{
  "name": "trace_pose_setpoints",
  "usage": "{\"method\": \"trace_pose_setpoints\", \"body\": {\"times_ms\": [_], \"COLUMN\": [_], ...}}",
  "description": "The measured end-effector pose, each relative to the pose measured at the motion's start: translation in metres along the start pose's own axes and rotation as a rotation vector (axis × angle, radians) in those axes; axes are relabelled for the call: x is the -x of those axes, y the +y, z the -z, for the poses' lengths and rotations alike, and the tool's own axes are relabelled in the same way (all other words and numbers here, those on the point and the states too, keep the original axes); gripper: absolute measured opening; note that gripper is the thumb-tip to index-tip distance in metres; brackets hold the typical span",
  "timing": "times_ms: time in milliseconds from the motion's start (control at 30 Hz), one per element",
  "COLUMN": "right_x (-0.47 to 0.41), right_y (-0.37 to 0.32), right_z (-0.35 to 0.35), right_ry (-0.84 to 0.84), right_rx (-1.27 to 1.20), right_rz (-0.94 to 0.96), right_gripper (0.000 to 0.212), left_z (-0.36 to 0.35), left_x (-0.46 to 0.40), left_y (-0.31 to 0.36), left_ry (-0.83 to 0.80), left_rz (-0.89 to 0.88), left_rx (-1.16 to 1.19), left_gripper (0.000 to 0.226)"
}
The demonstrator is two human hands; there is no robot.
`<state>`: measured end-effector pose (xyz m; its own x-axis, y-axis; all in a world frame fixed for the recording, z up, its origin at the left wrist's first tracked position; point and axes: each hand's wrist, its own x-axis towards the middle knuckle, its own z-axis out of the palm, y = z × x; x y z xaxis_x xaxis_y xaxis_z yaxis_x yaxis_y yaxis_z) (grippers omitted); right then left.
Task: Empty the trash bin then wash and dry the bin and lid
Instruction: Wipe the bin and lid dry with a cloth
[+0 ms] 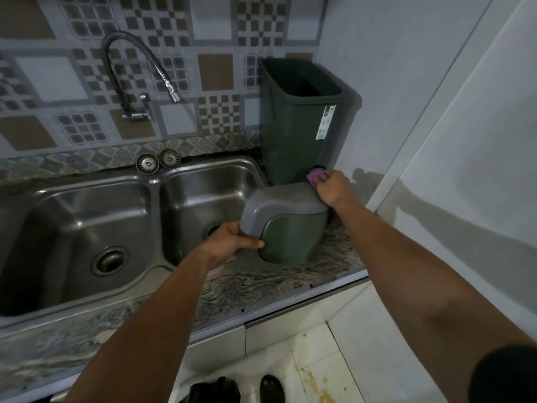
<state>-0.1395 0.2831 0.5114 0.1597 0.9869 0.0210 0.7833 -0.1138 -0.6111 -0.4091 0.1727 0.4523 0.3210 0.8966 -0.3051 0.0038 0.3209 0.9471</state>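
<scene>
The lid [283, 221] sits on the marbled surface [261, 282] just right of the double sink [130, 216], its left edge reaching over the right basin's rim. It is a domed shell of dull grey plastic with a dark green swing flap set into the side facing the person; the flap has a rounded outline. The grey top looks matte.

The left hand [232, 242] grips the lid's near left corner, thumb laid along the lower grey edge by the flap, the other fingers curled out of sight underneath. The right hand [334, 189] presses down on the far right corner of the lid's top, its fingers closed round a bunched purple cloth [316, 175] that pokes out towards the bin.

The bin [302, 123] stands upright just behind the lid, in the corner where the patterned tiles meet the plain wall. It is dark green, tall and rectangular, open at the top, with a dark inside and a white and green label on its right front corner.

A curved tap [139, 74] rises from the tiled wall above the sink, and two round strainers [158, 161] lie on the sink's back ledge.
</scene>
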Motion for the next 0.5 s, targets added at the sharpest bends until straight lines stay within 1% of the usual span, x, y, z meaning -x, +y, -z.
{"method": "trace_pose_setpoints", "body": {"times_ms": [67,133,200,300,367,400,433,467,500], "right_x": [0.004,0.010,0.018,0.037,0.054,0.059,0.061,0.061,0.058], "right_y": [-0.016,-0.030,-0.043,-0.065,-0.075,-0.077,-0.077,-0.076,-0.074], "right_z": [0.004,0.009,0.014,0.019,0.015,0.010,0.005,0.002,0.002], "right_ry": [-0.015,-0.047,-0.063,0.002,0.026,0.028,0.031,0.046,0.068], "right_rx": [-0.052,-0.073,-0.113,-0.263,-0.253,-0.190,-0.127,-0.082,-0.083], "right_rz": [0.044,0.106,0.218,0.485,0.690,0.760,0.797,0.786,0.735], "right_gripper": [0.023,0.018,0.016,0.019,0.020,0.020,0.023,0.026,0.027], "left_z": [0.001,-0.001,-0.005,-0.015,-0.021,-0.023,-0.025,-0.027,-0.028], "left_x": [0.001,0.003,0.002,-0.001,-0.002,-0.002,-0.002,-0.001,0.001], "left_y": [0.019,0.036,0.050,0.064,0.070,0.074,0.077,0.079,0.080], "left_ry": [0.029,0.060,0.084,0.106,0.125,0.135,0.146,0.147,0.134], "left_rz": [-0.062,-0.118,-0.137,-0.145,-0.152,-0.157,-0.160,-0.159,-0.154], "left_rx": [0.006,0.027,0.080,0.106,0.133,0.150,0.164,0.178,0.196], "left_gripper": [0.060,0.052,0.046,0.047,0.043,0.041,0.040,0.040,0.041]}}
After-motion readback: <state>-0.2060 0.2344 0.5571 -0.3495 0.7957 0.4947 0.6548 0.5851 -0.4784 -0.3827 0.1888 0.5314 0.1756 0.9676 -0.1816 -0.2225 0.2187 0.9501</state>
